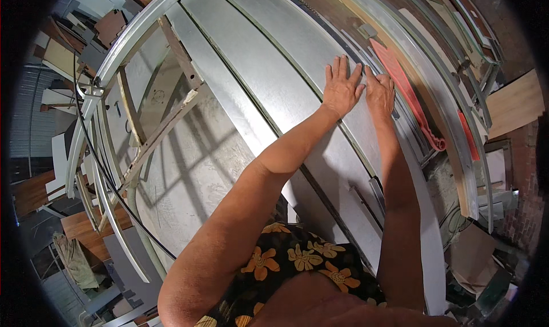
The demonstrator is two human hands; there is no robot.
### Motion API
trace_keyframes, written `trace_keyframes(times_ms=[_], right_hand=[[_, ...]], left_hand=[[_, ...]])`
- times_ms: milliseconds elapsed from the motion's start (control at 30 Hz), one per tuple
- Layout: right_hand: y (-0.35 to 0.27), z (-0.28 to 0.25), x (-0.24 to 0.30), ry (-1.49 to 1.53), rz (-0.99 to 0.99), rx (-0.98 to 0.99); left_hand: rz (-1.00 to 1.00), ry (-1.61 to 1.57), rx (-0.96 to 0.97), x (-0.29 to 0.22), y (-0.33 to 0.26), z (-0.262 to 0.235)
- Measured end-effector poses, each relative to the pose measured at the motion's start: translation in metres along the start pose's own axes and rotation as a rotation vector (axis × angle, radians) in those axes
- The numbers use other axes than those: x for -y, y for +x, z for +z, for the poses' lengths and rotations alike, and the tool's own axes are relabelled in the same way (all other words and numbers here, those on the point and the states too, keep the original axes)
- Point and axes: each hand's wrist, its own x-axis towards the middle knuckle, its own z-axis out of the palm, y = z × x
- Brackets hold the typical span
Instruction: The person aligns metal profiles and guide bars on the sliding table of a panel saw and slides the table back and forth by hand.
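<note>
Workshop clutter: board offcuts, wooden frame, black cable over concrete floor. Long galvanized metal sheets laid side by side on bench, running away from body. Left hand flat, fingers spread, palm pressed on sheet near seam. Right hand flat beside it, touching, fingers together, nothing pinched. Red strip just right of hands. Judged step: pressing or aligning sheet edge at seam. Next move called for steady downward pressure, even along edge; sharp edges a hazard.
</note>
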Motion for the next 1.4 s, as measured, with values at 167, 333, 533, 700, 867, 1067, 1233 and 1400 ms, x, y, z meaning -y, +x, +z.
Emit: trace_keyframes(times_ms=[167, 333, 533, 700, 867, 1067, 1233, 1400], right_hand=[[0.0, 0.002, -0.006, 0.004, -0.052, 0.002], [0.005, 0.0, -0.005, 0.07, -0.108, -0.043], [0.012, 0.007, 0.001, 0.088, -0.165, -0.12], [0.036, 0.002, 0.016, 0.326, 0.51, 0.251], [0.013, 0.015, -0.022, 0.089, -0.281, -0.059], [0.009, 0.026, -0.023, 0.042, -0.219, -0.057], [0.012, 0.026, -0.02, 0.148, -0.205, -0.05], [0.017, 0.011, -0.002, 0.137, -0.212, -0.066]], left_hand=[[-0.012, -0.003, 0.022, 0.0, 0.001, 0.002], [-0.009, -0.049, 0.039, 0.0, 0.001, 0.0], [-0.03, -0.065, 0.014, 0.003, -0.001, 0.001], [-0.066, -0.129, -0.038, 0.011, -0.004, 0.021], [-0.057, -0.132, -0.067, -0.001, -0.001, 0.015], [-0.045, -0.127, -0.069, 0.002, -0.006, 0.006], [-0.065, -0.159, -0.011, 0.004, -0.004, 0.005], [-0.012, -0.14, -0.038, 0.006, -0.003, 0.001]])
